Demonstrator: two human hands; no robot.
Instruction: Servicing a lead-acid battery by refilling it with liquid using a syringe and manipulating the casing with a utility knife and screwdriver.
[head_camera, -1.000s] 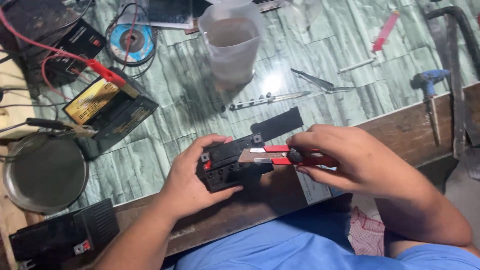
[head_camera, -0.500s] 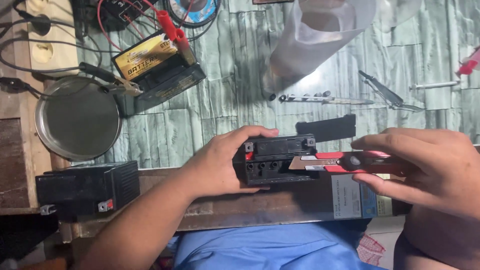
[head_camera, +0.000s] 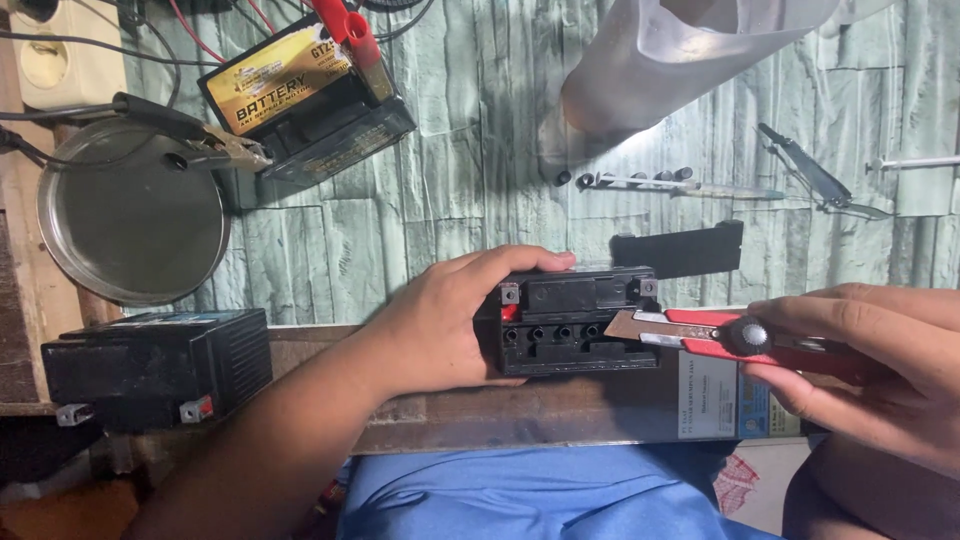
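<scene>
Flanking held battery (head_camera: 575, 320): black strip (head_camera: 678, 249), spare battery (head_camera: 155, 365)

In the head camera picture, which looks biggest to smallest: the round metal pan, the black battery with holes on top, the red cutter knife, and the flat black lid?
1. Round metal pan, clearly biggest.
2. Black battery with holes on top, held by the left hand.
3. Red cutter knife in the right hand and flat black lid: look alike, and the knife is partly hidden.
</scene>
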